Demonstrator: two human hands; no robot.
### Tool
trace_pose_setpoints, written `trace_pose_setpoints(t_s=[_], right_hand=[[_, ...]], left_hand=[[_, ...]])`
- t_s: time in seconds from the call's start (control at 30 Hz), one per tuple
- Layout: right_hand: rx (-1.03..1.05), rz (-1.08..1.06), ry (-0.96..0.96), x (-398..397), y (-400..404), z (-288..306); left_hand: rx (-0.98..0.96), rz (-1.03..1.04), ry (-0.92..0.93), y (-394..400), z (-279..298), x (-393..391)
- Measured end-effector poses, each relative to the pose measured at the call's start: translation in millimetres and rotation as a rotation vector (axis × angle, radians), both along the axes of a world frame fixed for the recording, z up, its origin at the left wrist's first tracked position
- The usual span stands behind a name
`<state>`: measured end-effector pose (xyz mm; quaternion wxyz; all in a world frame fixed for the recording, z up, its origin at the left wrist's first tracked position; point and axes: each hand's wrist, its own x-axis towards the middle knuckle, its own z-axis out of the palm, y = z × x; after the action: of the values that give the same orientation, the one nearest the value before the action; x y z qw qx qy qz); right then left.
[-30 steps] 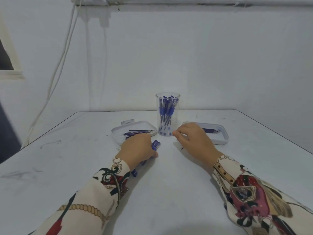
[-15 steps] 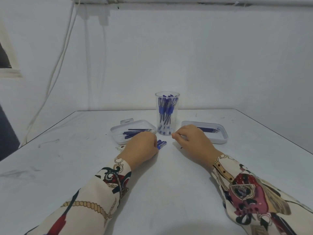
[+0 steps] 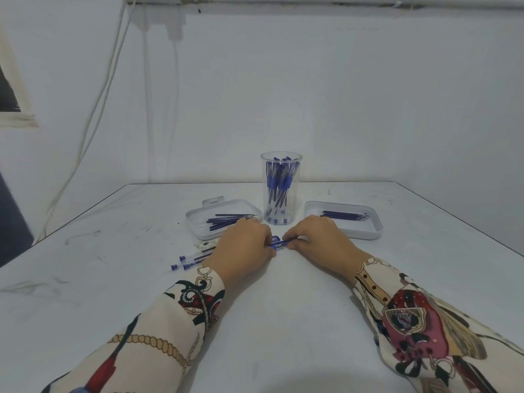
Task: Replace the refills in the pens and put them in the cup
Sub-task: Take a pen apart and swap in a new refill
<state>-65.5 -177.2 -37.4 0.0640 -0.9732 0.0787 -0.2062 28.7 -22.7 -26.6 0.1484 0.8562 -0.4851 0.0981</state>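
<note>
- We look down from head height onto a white, scuffed worktop (image 3: 283, 321) set against a pale wall, with both of our patterned cream sleeves reaching forward.
- At the middle back stands a tall clear plastic cup (image 3: 281, 191), upright and filled with blue-capped pens standing on end.
- Just left of the cup lies a shallow white plastic tray (image 3: 198, 222) holding a loose fan of thin dark-blue refills (image 3: 226, 220), their long axes running roughly left to right.
- Just right of the cup sits a second shallow white tray (image 3: 368, 232) with a neat bundle of dark-blue refills (image 3: 344, 215), also lying left to right.
- In front of the cup, our left hand (image 3: 243, 248) and right hand (image 3: 320, 242) meet low over the worktop; both are curled around one clear pen with blue fittings (image 3: 277, 242).
- That pen lies nearly level, its long axis running left to right between the two hands; only a short middle stretch shows, and our fingers hide both ends.
- The knuckles of the left hand cover the near edge of the left tray.
- Left of the left wrist, a few clear pens with blue end caps (image 3: 188, 260) lie flat on the worktop, slanting from lower left to upper right, partly hidden by the hand.
- Pale cables (image 3: 93, 120) hang down the wall at far left.
</note>
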Motion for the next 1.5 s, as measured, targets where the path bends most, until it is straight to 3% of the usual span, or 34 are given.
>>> trace_pose_setpoints(t_s=[0.17, 0.4, 0.63, 1.0, 1.23, 1.4, 1.5], right_hand=[[0.087, 0.0, -0.032, 1, -2, -2], [0.61, 0.015, -0.156, -3, 4, 3], [0.712, 0.061, -0.197, -5, 5, 1], [0.752, 0.069, -0.248, -9, 9, 8], [0.753, 0.059, -0.252, -10, 9, 9], [0.662, -0.091, -0.279, -9, 3, 7], [0.434, -0.172, -0.21, -10, 0, 4]], left_hand=[[-0.014, -0.011, -0.052, 1, -1, 0], [-0.18, -0.006, -0.086, 1, 1, -10], [-0.118, -0.057, -0.177, 2, -6, 3], [-0.185, -0.103, -0.313, 8, -6, 12], [-0.156, -0.122, -0.183, 7, -4, 11], [-0.124, -0.018, -0.178, 11, 0, 13], [-0.165, 0.016, -0.112, 14, 3, 12]])
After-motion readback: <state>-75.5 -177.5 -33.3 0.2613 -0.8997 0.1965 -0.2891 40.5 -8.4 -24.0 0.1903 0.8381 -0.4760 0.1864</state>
